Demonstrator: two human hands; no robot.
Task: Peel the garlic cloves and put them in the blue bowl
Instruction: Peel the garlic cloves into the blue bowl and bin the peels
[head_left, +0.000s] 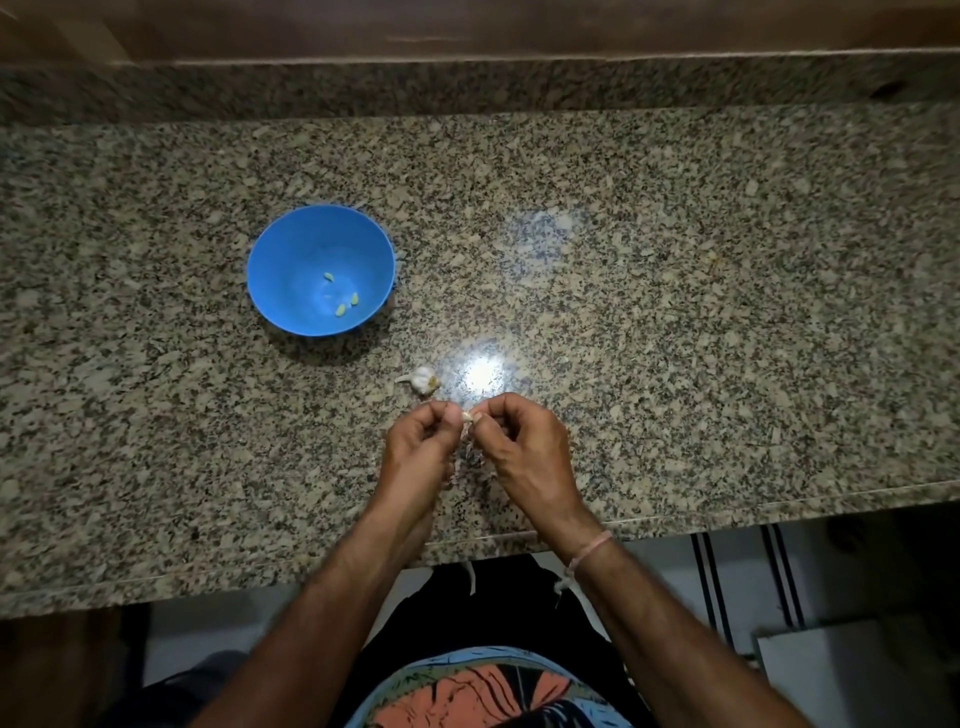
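A blue bowl (291, 260) stands on the granite counter at the left, with three peeled pale-green garlic cloves (341, 309) lying inside it. A partly broken garlic bulb (423, 379) lies on the counter just beyond my hands. My left hand (423, 441) and my right hand (519, 441) meet over the counter's front part. Both pinch one small garlic clove (468, 415) between their fingertips. Bits of papery skin (470, 452) lie on the counter under the hands.
The speckled granite counter (675, 312) runs the full width, with a raised granite strip and a wooden wall behind it. Its front edge (779, 501) lies close to my body. A bright lamp glare sits near the bulb.
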